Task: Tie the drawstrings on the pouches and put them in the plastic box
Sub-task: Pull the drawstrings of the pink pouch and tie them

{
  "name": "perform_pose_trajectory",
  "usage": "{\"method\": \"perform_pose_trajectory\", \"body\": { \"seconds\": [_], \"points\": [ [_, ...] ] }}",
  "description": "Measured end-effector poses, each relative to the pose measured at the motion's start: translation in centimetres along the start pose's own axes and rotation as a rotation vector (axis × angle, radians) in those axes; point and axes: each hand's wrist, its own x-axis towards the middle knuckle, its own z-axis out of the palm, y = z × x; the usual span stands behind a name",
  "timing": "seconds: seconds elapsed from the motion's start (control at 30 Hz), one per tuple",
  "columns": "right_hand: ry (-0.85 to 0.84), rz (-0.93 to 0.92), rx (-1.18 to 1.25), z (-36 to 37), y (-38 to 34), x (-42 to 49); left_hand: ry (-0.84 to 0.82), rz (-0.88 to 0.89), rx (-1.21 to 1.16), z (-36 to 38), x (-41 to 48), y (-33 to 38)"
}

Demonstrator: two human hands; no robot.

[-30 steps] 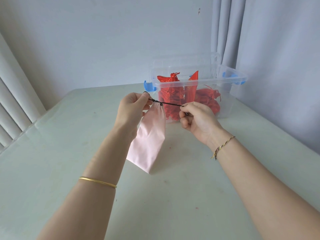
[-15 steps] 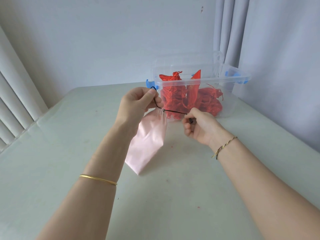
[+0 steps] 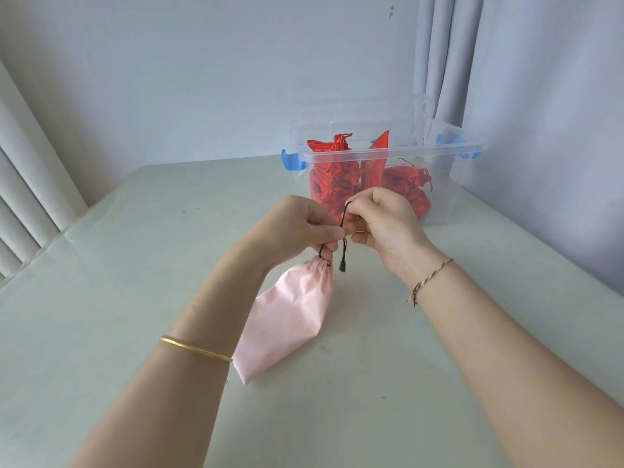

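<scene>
Pink pouch (image 3: 290,319): hangs from the hands over the table (image 3: 135,265), in front of the plastic box (image 3: 388,153) and not yet in it.

Left hand (image 3: 300,228): fingers curled, thumb and forefinger pinching the black drawstring (image 3: 344,244) just above the gathered mouth.

Right hand (image 3: 385,224): fingers curled, pinching a raised bend of the same cord; its knuckles touch the left hand.

Free cord end (image 3: 342,266): dangles between the two hands, just beside the mouth of the pouch.

Plastic box, contents: several red pouches (image 3: 332,184) already inside; lid off or folded back, which one I cannot tell.

Step in hand: forming the knot, as I judge it. The mouth is drawn shut, but no finished knot shows.

Doing it well: hold the left pinch close to the gathers so the mouth does not loosen. Let the right hand lead the cord round and through, then pull both ends apart evenly. The thin cord may slip, so tighten slowly.

Long axis: runs from the mouth to the closed bottom, tilted.

Pointing: mouth up and away toward the box; bottom corner down, left and toward the person. Whether that corner touches the table I cannot tell.
</scene>
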Motion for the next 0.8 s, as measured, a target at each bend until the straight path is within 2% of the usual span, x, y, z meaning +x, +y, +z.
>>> {"method": "perform_pose_trajectory", "body": {
  "seconds": [0.13, 0.3, 0.57, 0.7, 0.8],
  "points": [
    [0.018, -0.082, -0.115, -0.1, 0.1, -0.1, 0.006, -0.037, 0.005, 0.2, -0.1, 0.1],
    [0.107, 0.02, -0.059, -0.3, -0.1, 0.0, 0.142, -0.09, -0.042, 0.5, 0.0, -0.2],
    [-0.135, 0.1, -0.057, 1.0, -0.1, -0.8, 0.202, -0.116, -0.049, 0.2, 0.4, -0.7],
    [-0.109, 0.099, -0.008, 0.8, 0.1, -0.5, 0.236, -0.127, -0.077, 0.2, 0.4, -0.7],
    [-0.097, 0.032, -0.085, 0.6, 0.6, -0.3, 0.265, -0.121, -0.112, 0.3, 0.4, -0.8]
  ]
}}
